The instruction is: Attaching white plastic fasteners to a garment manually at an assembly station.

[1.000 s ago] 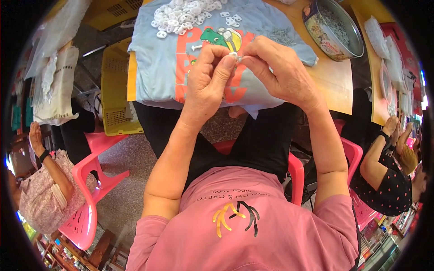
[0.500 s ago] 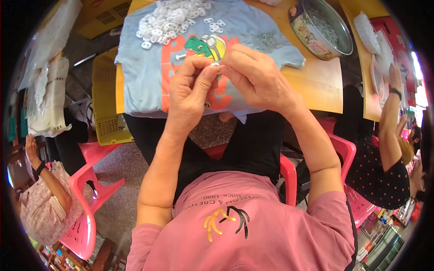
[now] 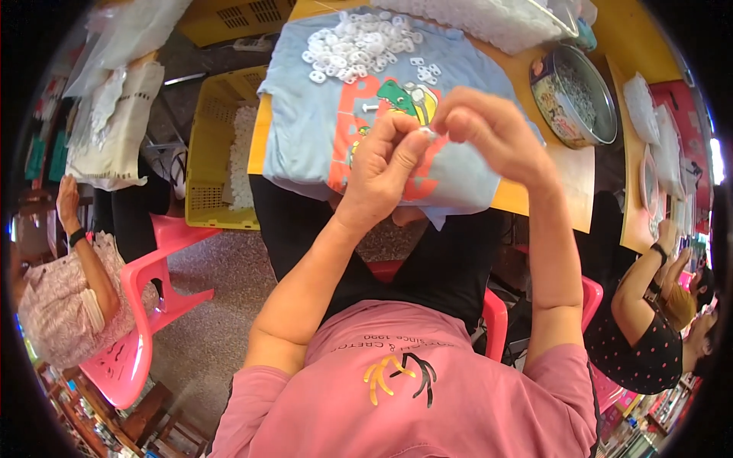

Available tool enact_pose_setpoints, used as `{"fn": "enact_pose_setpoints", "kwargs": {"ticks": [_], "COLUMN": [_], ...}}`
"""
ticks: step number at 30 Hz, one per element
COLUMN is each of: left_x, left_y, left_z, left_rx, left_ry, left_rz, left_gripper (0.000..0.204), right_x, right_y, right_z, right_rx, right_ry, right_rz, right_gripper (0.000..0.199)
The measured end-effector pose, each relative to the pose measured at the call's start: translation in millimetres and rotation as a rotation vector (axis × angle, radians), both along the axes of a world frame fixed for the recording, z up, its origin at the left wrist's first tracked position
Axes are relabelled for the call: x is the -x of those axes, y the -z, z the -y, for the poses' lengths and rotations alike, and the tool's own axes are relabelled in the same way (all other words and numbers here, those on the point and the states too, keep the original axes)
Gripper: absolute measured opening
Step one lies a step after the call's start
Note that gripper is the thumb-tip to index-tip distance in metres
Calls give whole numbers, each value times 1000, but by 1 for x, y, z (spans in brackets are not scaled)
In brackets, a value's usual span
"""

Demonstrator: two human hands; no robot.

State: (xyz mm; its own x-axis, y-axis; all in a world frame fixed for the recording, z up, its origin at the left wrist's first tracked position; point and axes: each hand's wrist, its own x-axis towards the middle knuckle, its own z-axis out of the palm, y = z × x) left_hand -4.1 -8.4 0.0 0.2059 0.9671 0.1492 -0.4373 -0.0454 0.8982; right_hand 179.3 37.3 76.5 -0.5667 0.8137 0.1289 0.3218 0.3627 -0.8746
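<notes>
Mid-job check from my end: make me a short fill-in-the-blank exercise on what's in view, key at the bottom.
1. The left hand pinches a small white piece between finger and ____.
2. A pile of white plastic pieces lies on a printed cloth coloured light ____.
3. An open tin of metal fasteners stands to the ____ of the cloth.

Missing words: thumb; blue; right.

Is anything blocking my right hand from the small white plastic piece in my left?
Nothing visible stands between your right hand and the small white plastic piece pinched in your left hand; the right fingers are blurred close beside it.
</notes>
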Motion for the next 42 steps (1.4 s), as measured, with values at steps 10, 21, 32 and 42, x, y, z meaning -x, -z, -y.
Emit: {"fn": "enact_pose_setpoints", "kwargs": {"ticks": [10, 21, 32, 42], "left_x": [9, 3, 4, -5], "left_y": [-1, 1, -5, -2], "left_z": [5, 5, 3, -2], "left_rx": [-49, -90, -47, -20], "left_ry": [141, 82, 54, -31], "left_rz": [51, 8, 3, -9], "left_gripper": [10, 10, 7, 10], "right_x": [100, 116, 8, 9], "right_y": [22, 32, 6, 29], "right_z": [-94, -104, -13, 39], "right_rx": [-870, -668, 494, 553], "right_ry": [-77, -129, 279, 345], "right_rz": [367, 299, -494, -777], "right_gripper": [10, 15, 30, 29]}}
